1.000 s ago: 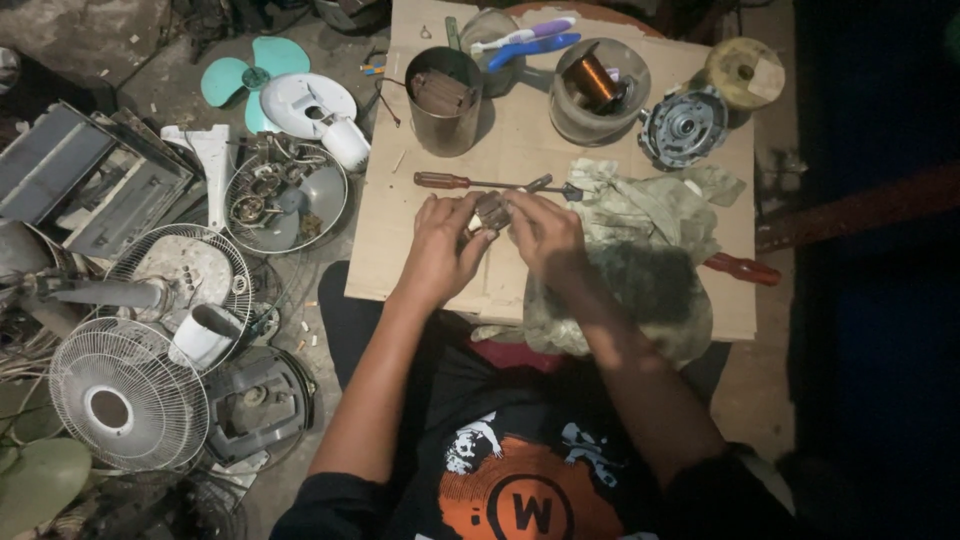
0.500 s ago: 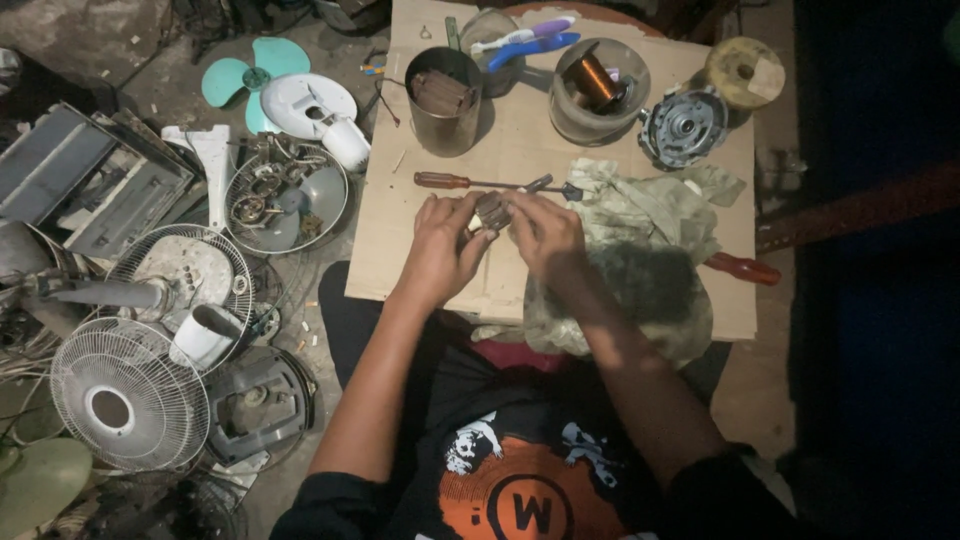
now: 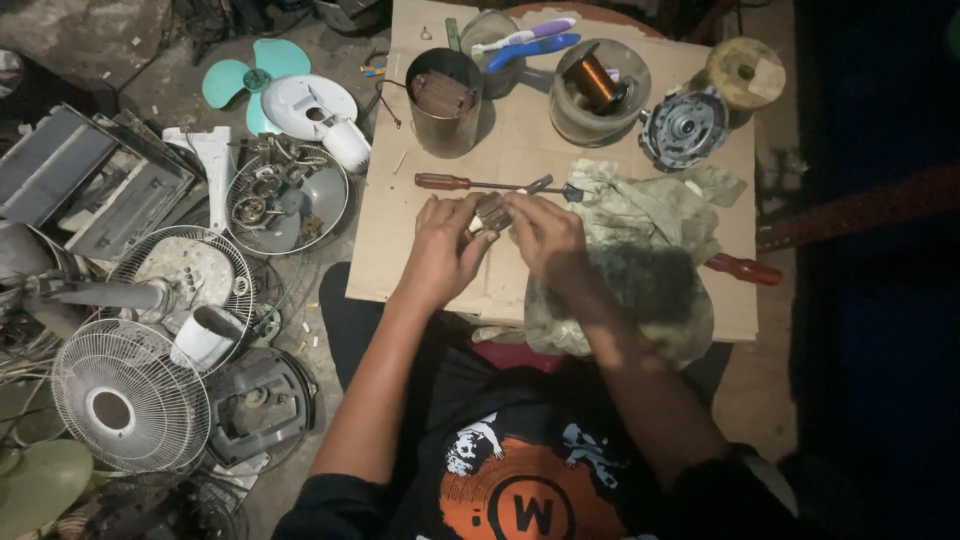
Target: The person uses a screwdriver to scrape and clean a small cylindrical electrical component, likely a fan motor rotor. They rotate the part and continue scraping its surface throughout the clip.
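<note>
Both of my hands meet over a cardboard sheet on my lap. My left hand and my right hand grip a small dark metal part between the fingertips. Just beyond it lies a red-handled screwdriver with its tip near the part. A dirty rag lies under my right forearm.
On the cardboard stand a metal can, a clear tub with a copper coil, toothbrushes, a round motor housing, a tape roll and a second red-handled tool. Fan grilles, a teal blade and fan parts cover the floor at left.
</note>
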